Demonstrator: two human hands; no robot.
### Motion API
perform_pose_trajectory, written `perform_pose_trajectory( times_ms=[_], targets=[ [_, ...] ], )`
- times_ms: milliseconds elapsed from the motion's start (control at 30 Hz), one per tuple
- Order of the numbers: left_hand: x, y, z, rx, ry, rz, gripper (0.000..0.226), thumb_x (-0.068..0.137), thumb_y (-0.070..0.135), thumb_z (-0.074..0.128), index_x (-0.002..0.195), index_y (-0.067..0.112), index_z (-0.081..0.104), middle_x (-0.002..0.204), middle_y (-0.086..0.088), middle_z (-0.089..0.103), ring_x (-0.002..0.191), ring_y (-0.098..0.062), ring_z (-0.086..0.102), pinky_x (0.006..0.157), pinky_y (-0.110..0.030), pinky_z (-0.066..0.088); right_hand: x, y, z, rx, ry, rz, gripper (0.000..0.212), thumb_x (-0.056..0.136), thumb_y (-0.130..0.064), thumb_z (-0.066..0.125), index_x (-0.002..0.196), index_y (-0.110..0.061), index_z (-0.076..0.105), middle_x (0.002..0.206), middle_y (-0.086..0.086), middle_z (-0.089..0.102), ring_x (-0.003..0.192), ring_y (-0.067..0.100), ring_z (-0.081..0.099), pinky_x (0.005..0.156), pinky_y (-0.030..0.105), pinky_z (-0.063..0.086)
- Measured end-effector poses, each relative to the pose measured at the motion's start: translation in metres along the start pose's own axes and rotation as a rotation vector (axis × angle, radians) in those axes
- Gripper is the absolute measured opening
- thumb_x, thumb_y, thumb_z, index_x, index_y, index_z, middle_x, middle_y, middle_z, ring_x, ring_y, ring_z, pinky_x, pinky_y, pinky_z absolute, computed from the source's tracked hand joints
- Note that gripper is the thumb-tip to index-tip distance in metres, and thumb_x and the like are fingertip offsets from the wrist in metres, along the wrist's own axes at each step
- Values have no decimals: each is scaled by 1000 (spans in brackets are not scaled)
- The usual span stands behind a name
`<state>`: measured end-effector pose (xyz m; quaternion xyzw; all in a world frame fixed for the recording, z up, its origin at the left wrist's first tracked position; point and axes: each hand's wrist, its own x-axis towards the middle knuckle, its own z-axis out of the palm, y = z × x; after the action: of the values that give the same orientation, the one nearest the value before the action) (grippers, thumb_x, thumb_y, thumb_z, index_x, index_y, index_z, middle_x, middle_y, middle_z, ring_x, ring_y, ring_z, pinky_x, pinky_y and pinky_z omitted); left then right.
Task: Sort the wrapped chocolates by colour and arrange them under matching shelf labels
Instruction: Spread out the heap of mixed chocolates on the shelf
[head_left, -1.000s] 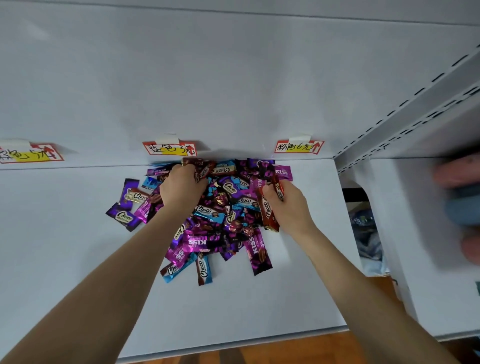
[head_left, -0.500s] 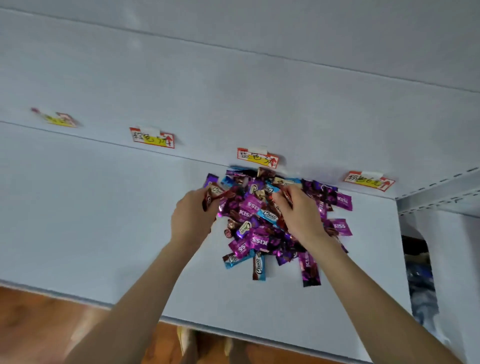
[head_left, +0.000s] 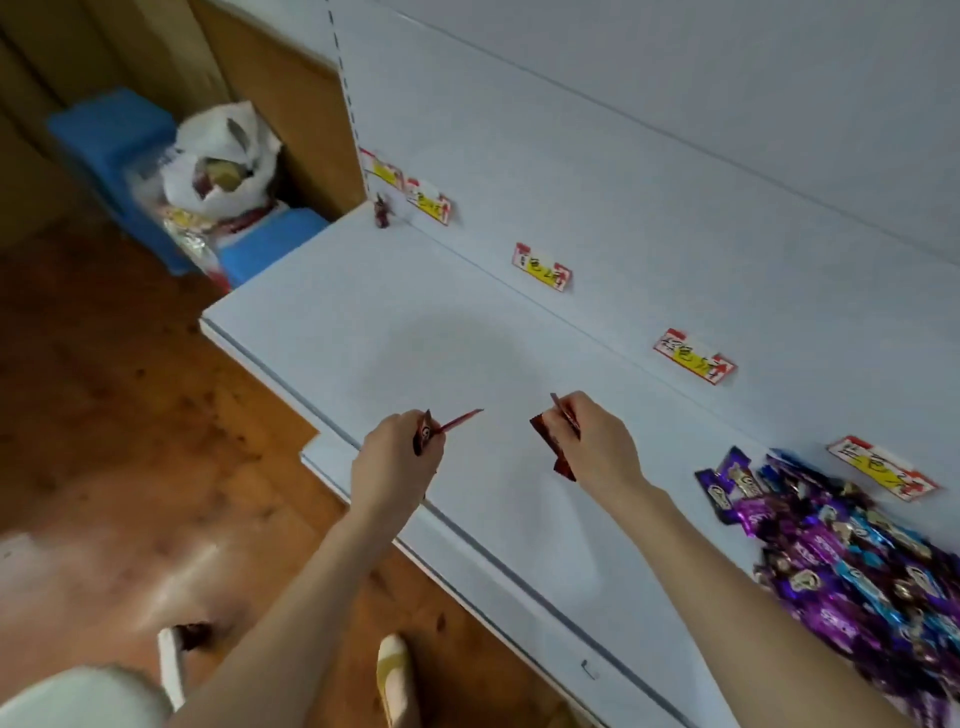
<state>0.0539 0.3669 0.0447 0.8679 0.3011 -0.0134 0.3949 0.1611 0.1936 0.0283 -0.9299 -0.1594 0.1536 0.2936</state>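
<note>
Red-brown chocolates (head_left: 555, 441) pinched in left hand (head_left: 397, 457) and right hand (head_left: 597, 447), mid-carry; next, likely laying them under the matching label (head_left: 428, 207).

Black handwriting is showing on the red-and-yellow paper shelf labels (head_left: 693, 357), too blurred to read; oval logos on the purple and blue foil wrappers (head_left: 841, 561) are blurring likewise.

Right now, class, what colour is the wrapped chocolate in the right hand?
Dark red-brown wrapped chocolate in the right hand; head view.
</note>
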Motion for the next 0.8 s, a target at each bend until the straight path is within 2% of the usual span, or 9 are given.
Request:
perform_pose_trajectory(
  times_ms=[67, 167, 300, 467, 533, 600, 733, 800],
  targets=[
    [13, -23, -29, -14, 23, -11, 15, 93, 21, 54, 89, 7, 60, 78, -9, 63, 65, -27, 62, 57, -39, 54, 15, -36, 20, -14, -23, -19, 14, 96, -30, 42, 88, -20, 46, 78, -6, 53, 60, 5, 50, 49, 15, 30],
    [33, -48, -65, -48, 59, -22, 12, 93, 20, 55, 88, 10, 60, 75, -6, 63, 58, -21, 62, 46, -27, 48, 36, -83, 44, -29, -35, -57, 13, 96, -29, 42, 89, -20, 46, 78, -6, 53, 57, 6, 50, 50, 18, 32],
    [67, -70, -93, -102, 86, -52, 8, 93, 19, 56, 90, 13, 59, 72, -3, 61, 54, -19, 62, 46, -27, 52, 71, -127, 67, -18, -49, -87, 14, 96, -28, 42, 92, -16, 50, 80, -3, 54, 63, 14, 54, 56, 27, 36],
    [120, -87, -111, -68, 93, -76, 7, 93, 22, 56, 91, 15, 58, 71, -2, 60, 56, -18, 62, 49, -27, 54, 122, -158, 92, 0, -42, -107, 12, 96, -27, 42, 90, -18, 47, 78, -5, 52, 58, 7, 49, 52, 21, 32],
    [144, -92, -116, -36, 101, -83, 8, 93, 23, 56, 90, 15, 57, 71, -1, 59, 56, -18, 61, 51, -30, 56, 145, -168, 101, 12, -47, -107, 15, 96, -28, 42, 95, -15, 50, 80, -4, 53, 62, 9, 52, 54, 24, 35],
    [169, -96, -120, -4, 91, -107, 9, 93, 24, 55, 91, 16, 56, 71, -1, 59, 54, -16, 60, 47, -25, 53, 170, -176, 109, 13, -54, -105, 20, 96, -28, 42, 99, -12, 52, 84, -3, 54, 72, 16, 56, 59, 28, 38],
    [215, -105, -125, 1, 64, -161, 8, 94, 24, 54, 93, 16, 55, 74, -3, 59, 56, -19, 61, 45, -25, 51, 214, -187, 125, -20, -53, -94, 22, 97, -30, 41, 101, -12, 52, 88, -1, 58, 70, 14, 52, 56, 26, 35],
    [235, -109, -126, 13, 54, -179, 8, 94, 25, 54, 93, 17, 55, 75, -2, 59, 57, -18, 61, 43, -22, 47, 234, -193, 134, -43, -56, -88, 23, 97, -31, 41, 103, -12, 52, 92, 1, 60, 74, 13, 52, 59, 25, 37]
  ],
)
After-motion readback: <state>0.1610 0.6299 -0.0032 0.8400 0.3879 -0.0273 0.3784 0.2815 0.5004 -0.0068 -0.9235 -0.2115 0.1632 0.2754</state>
